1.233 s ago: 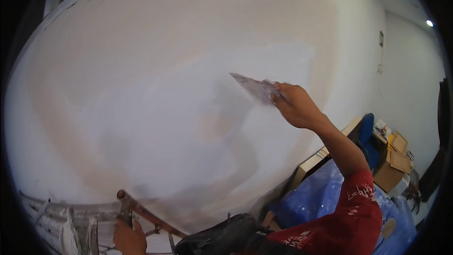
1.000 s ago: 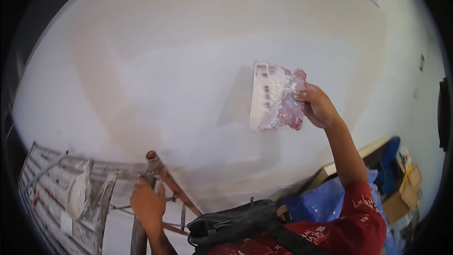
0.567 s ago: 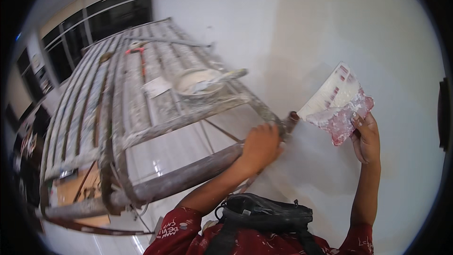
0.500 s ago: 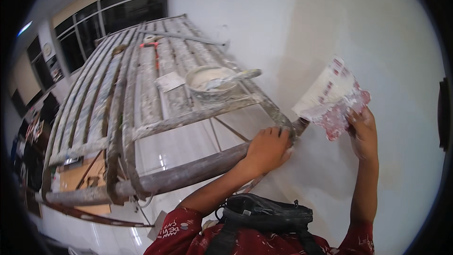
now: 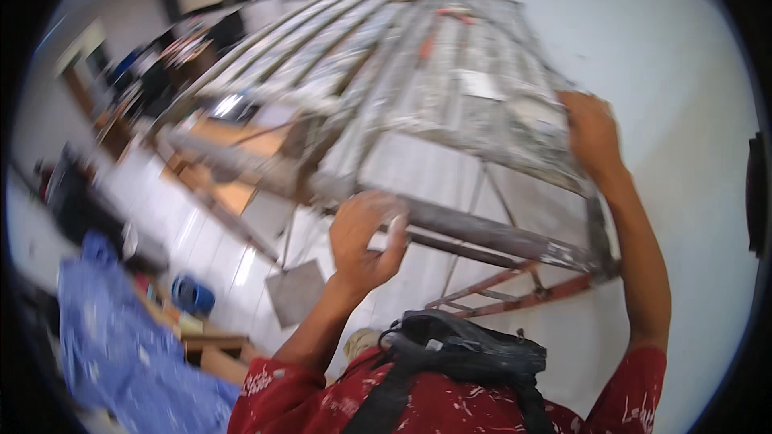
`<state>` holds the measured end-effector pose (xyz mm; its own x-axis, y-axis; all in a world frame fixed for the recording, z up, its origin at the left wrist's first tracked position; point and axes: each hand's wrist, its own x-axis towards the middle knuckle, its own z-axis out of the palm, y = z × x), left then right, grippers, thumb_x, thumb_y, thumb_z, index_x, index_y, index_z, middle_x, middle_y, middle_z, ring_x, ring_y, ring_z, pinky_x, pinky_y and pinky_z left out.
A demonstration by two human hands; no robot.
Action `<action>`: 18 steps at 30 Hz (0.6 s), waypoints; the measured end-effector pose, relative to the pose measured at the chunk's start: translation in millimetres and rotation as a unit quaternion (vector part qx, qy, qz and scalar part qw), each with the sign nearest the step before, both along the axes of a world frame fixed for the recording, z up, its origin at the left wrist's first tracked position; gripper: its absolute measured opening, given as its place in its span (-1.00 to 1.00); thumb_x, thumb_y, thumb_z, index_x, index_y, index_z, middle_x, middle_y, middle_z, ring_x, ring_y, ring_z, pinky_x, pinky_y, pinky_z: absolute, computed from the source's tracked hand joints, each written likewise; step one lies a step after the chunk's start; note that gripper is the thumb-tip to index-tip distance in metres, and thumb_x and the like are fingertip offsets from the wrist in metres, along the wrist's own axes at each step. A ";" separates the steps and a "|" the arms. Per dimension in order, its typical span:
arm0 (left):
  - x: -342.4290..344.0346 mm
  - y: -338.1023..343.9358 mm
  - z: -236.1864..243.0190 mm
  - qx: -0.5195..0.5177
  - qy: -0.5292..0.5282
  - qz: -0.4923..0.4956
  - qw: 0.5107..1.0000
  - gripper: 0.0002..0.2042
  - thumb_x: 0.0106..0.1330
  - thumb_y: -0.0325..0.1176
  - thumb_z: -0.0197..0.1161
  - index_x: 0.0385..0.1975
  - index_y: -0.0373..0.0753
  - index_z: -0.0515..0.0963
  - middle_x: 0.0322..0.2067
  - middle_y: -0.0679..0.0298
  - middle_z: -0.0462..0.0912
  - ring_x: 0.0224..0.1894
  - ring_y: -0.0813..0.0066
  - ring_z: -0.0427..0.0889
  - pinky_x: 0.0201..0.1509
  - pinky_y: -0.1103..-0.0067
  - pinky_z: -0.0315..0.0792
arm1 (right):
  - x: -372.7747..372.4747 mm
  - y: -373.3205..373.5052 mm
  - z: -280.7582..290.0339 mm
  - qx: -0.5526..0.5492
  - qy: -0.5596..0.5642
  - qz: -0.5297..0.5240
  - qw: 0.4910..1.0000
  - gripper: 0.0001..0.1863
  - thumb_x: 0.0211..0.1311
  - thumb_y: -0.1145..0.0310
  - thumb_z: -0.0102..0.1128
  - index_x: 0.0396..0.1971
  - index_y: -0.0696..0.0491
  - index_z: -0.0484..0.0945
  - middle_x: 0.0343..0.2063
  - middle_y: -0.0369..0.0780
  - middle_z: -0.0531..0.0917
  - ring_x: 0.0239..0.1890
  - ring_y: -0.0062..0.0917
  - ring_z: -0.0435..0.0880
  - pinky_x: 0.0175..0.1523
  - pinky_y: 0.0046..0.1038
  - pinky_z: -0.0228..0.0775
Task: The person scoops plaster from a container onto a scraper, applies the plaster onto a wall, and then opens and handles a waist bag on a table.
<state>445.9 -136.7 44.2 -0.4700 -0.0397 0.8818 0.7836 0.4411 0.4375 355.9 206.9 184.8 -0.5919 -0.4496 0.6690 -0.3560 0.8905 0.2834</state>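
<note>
My left hand [image 5: 366,233] is at the grey metal pipe [image 5: 490,229] along the near end of a scaffold platform [image 5: 386,96], its fingers over the pipe and thumb below. My right hand [image 5: 593,135] is at the platform's right edge by the wall, with fingers curled. What those fingers hold, if anything, is hidden. Just left of it stands a bucket [image 5: 537,115] with pale paste in it, blurred. A flat white piece [image 5: 482,84] lies on the slats behind the bucket.
A red-and-orange tool [image 5: 428,47] lies farther along the slats. The white wall [image 5: 691,217] runs along the right. Below are a rusty red metal frame [image 5: 515,293], a grey square panel [image 5: 296,293], a blue sheet [image 5: 137,345] and a blue container [image 5: 193,296] at lower left.
The view has swung left. My right hand went from beside the wall to the bucket; the torn white-and-red package piece it held is out of sight. My left hand moved left along the pipe.
</note>
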 end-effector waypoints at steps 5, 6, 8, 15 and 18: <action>-1.6 -44.1 -6.7 -0.038 0.033 0.149 0.988 -0.80 0.03 -0.47 0.29 -0.31 -0.28 0.56 -0.19 0.14 0.61 -0.03 0.10 0.55 0.01 0.29 0.38 | 3.1 -19.3 -16.9 -0.041 -0.142 -0.125 0.981 -0.65 0.26 0.48 -0.10 0.02 0.10 0.50 -0.10 -0.03 0.61 -0.05 -0.09 0.54 0.10 -0.16 0.30; -3.4 -52.7 -7.4 -0.036 0.012 0.177 0.983 -0.79 0.08 -0.42 0.28 -0.26 -0.25 0.56 -0.15 0.15 0.61 0.03 0.12 0.52 0.10 0.30 0.32 | 1.9 -24.3 -24.6 -0.039 -0.155 -0.110 0.981 -0.65 0.26 0.48 -0.10 0.02 0.10 0.50 -0.10 -0.03 0.61 -0.05 -0.09 0.54 0.10 -0.16 0.30; -9.7 -60.8 -10.5 -0.032 -0.012 0.206 0.978 -0.78 0.14 -0.37 0.26 -0.20 -0.22 0.56 -0.11 0.16 0.60 0.09 0.15 0.48 0.20 0.31 0.25 | -2.7 -21.6 -32.7 -0.063 -0.191 -0.101 0.974 -0.60 0.28 0.41 -0.06 0.11 0.06 0.47 -0.02 0.00 0.57 0.03 -0.07 0.51 0.17 -0.19 0.28; -36.6 -51.2 -38.8 -0.163 -0.018 0.215 0.963 -0.58 0.26 -0.05 0.14 -0.04 -0.23 0.45 -0.11 0.19 0.56 0.11 0.26 0.46 0.35 0.28 -0.07 | 16.5 -15.6 -40.3 -0.049 -0.156 -0.043 0.986 -0.50 0.27 0.42 0.01 0.24 0.09 0.37 0.17 -0.01 0.46 0.24 -0.21 0.41 0.34 -0.32 0.15; -27.9 -51.9 -39.0 -0.136 -0.005 0.204 0.969 -0.56 0.24 -0.01 0.14 -0.06 -0.24 0.44 -0.14 0.13 0.53 0.09 0.21 0.46 0.35 0.23 -0.07 | 82.4 -66.4 -37.8 -0.155 -0.136 0.005 0.978 -0.54 0.29 0.44 0.00 0.20 0.16 0.39 0.14 -0.03 0.49 0.25 -0.27 0.41 0.35 -0.34 0.14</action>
